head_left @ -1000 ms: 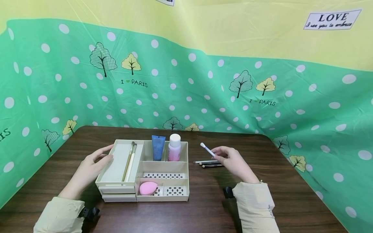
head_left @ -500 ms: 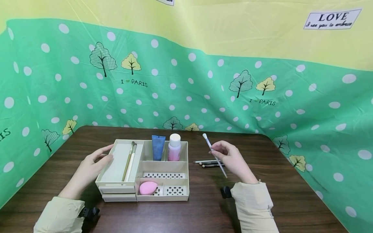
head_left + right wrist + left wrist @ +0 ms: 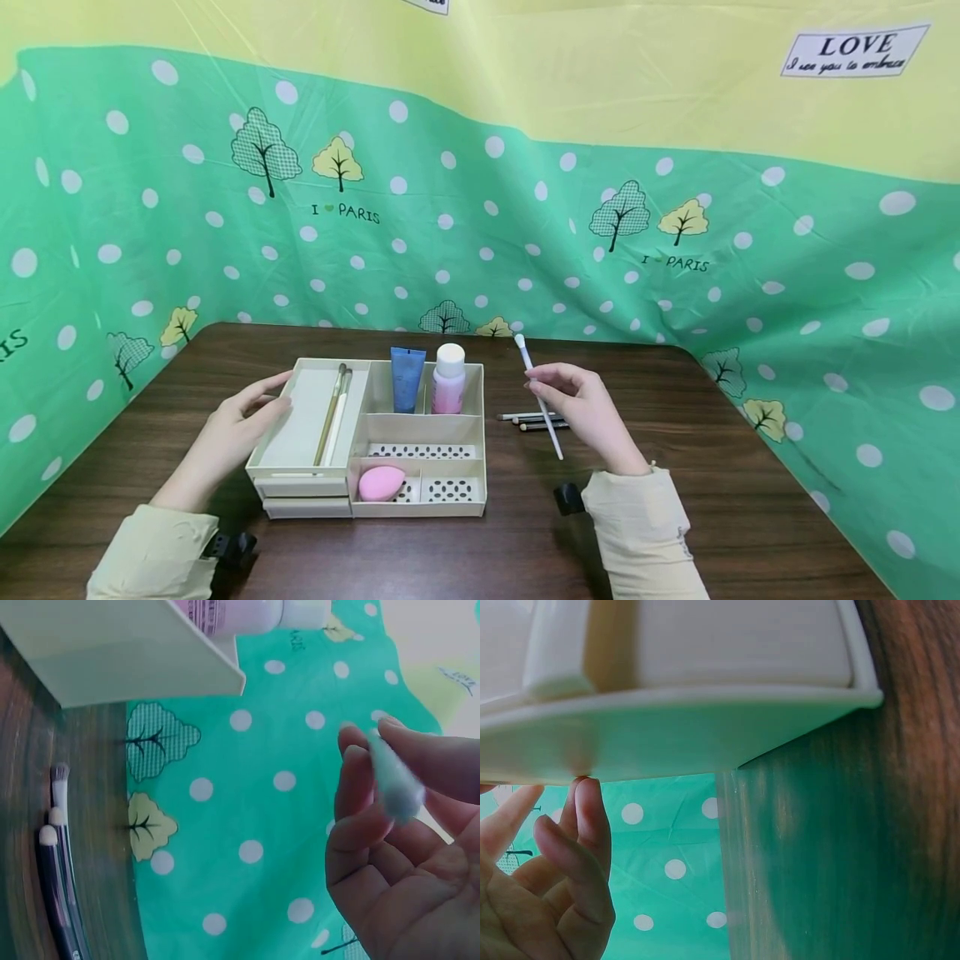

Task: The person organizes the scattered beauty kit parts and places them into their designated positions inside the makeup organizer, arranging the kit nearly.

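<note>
My right hand (image 3: 581, 408) pinches a white-handled makeup brush (image 3: 525, 358) between thumb and fingers, above the table to the right of a cream organizer (image 3: 303, 417). The brush slants, its pale tip up and away; the right wrist view shows that brush (image 3: 397, 784) nearly end-on. Fingertips of my left hand (image 3: 240, 429) touch the organizer's left side, and in the left wrist view the fingers (image 3: 592, 817) meet its outer wall. On the organizer's left top lie a gold-handled brush (image 3: 330, 417) and a white-handled brush (image 3: 340, 421). Several brushes (image 3: 543, 427) lie on the table below my right hand.
A blue tube (image 3: 407, 382) and a pink bottle (image 3: 448, 390) with a white cap stand in the organizer's back compartments. A pink makeup sponge (image 3: 382, 483) sits in a front one. The dark wooden table (image 3: 450, 558) ends at a green dotted curtain (image 3: 480, 242).
My right hand has turned the brush from a tilt over the loose brushes to a steeper slant, then moved it slightly left toward the organizer. My left hand has stayed in place.
</note>
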`<state>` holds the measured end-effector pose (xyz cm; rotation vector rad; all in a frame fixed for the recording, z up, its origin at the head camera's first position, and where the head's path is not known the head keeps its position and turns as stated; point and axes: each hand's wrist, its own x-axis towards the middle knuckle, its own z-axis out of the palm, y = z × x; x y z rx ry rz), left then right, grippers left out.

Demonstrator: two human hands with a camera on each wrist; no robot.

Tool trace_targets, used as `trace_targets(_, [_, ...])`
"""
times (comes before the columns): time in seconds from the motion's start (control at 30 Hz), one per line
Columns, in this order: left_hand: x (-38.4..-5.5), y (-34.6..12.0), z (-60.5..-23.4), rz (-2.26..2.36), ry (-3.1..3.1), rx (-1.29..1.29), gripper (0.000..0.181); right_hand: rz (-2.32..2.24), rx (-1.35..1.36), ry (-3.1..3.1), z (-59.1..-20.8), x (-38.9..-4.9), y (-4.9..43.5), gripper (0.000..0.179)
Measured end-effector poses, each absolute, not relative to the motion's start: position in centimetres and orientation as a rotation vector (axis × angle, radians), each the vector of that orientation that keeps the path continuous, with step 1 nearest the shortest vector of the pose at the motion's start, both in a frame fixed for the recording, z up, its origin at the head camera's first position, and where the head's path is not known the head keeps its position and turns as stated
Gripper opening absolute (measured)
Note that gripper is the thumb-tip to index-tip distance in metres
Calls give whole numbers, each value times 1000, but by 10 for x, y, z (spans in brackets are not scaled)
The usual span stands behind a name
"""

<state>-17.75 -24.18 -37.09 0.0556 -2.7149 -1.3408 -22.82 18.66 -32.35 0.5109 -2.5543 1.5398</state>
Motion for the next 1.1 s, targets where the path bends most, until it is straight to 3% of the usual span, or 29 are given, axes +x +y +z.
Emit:
trace_targets(0.47, [-177, -241, -370, -1335, -2719, 53, 56, 1692, 334, -2456, -316, -218, 171, 28])
trace_targets(1.1, [-176, -239, -367, -1320, -2700, 53, 55, 1827, 428, -2352, -314, -211, 134, 25])
